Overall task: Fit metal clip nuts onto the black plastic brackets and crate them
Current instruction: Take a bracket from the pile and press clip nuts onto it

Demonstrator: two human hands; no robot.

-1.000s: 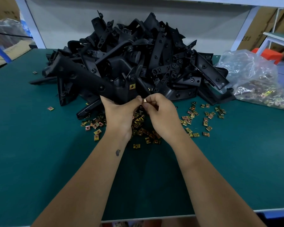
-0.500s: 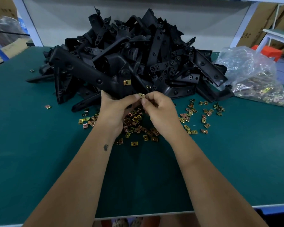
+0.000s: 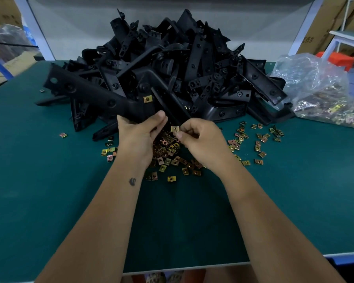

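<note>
From the head view, the left hand (image 3: 139, 135) grips the near end of a long black bracket (image 3: 94, 97) that already carries one clip nut (image 3: 147, 99). Just right of it, the right hand (image 3: 200, 139) pinches another clip nut (image 3: 174, 129) in its fingers (image 3: 179, 135). Loose nuts (image 3: 172, 154) lie scattered on the green desk (image 3: 49, 190), near the bracket pile (image 3: 182, 68). A plastic bag (image 3: 319, 88) lies at the right.

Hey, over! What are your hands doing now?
Left hand grips black bracket. Right hand pinches clip nut beside it. Nothing blocking.
</note>
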